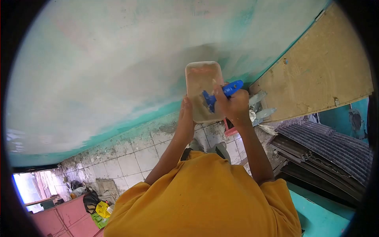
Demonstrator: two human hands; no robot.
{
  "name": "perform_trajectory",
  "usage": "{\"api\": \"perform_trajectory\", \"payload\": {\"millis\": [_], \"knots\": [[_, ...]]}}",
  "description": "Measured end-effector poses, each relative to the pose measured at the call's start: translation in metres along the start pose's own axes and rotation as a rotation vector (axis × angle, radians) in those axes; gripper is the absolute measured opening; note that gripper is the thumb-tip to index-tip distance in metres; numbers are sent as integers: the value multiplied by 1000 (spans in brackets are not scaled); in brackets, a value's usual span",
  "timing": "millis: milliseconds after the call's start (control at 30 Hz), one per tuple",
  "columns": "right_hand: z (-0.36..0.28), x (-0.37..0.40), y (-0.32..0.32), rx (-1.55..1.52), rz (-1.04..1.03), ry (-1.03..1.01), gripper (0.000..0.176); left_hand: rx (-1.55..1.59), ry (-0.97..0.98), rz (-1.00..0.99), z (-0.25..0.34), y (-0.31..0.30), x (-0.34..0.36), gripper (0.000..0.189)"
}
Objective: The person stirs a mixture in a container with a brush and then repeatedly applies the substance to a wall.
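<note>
My left hand (184,114) grips the left edge of a pale, putty-smeared plastic tub (201,81) and holds it up in front of the wall. My right hand (233,106) is closed around a blue-handled putty knife (231,88). The knife's blue blade end rests inside the tub near its middle. Both forearms reach out from my orange shirt (205,197).
A wall (110,67) coated in white filler over teal paint fills the view. Below it lies a dirty tiled floor (134,158). A plywood board (319,67) leans at the right, with dark corrugated sheets (327,150) stacked beneath. Bags (96,205) lie at the lower left.
</note>
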State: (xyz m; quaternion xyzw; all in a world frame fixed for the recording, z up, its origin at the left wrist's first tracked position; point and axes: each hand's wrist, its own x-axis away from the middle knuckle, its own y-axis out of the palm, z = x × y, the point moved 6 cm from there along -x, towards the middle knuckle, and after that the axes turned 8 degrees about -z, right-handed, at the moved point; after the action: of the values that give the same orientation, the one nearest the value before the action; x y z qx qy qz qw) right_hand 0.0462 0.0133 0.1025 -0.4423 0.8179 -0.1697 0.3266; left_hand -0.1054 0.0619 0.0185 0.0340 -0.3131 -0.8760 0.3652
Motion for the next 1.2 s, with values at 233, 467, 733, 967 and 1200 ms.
{"api": "perform_trajectory", "payload": {"millis": [233, 467, 733, 967, 1200], "knots": [[3, -21, -13, 163, 174, -5, 30, 40, -29, -22, 2, -4, -4, 78], [3, -18, 15, -14, -27, -5, 23, -6, -1, 56, 4, -3, -9, 77], [13, -45, -9, 88, 97, -114, 32, 55, 84, 46, 6, -7, -23, 71], [23, -80, 1, 14, 27, -150, 33, 85, 26, 115, -8, 9, -42, 77], [52, -85, -44, 140, 22, -231, 30, 81, 84, 216, -5, 32, -65, 76]]}}
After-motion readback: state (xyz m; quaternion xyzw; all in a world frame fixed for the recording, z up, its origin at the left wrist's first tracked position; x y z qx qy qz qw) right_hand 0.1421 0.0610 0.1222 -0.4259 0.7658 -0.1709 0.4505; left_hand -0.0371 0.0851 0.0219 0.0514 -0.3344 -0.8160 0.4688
